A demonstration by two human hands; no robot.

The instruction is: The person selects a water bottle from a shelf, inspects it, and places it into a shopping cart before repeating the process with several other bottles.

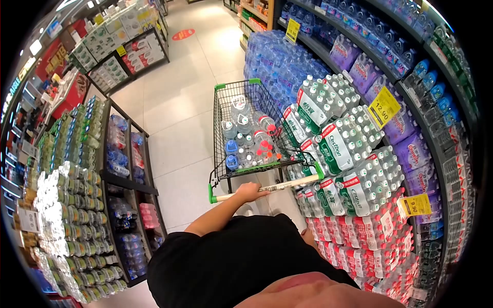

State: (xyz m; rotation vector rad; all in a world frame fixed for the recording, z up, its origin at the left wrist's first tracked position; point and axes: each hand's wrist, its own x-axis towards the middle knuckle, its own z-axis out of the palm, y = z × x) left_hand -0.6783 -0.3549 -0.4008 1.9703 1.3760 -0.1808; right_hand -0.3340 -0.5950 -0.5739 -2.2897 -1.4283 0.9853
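My left hand point(250, 192) is wrapped around the pale handle point(287, 183) of a shopping cart. The cart point(218, 110) has a dark wire basket with green corners. Inside it stand several clear water bottles, among them a large bottle point(240, 107) with a white cap, blue-capped bottles point(232, 155) and red-capped bottles point(265, 149). My right hand point(309, 239) hangs low by my side, close to the stacked water packs; only a sliver of skin shows and its fingers are hidden.
Shrink-wrapped packs of Cestbon water point(339, 146) are piled at the right, against the cart's side. Beyond them rise blue-wrapped bottles point(282, 64) and shelves. Stacked cans point(77, 215) and a dark rack point(126, 179) line the left. Tiled floor point(177, 102) runs ahead between displays.
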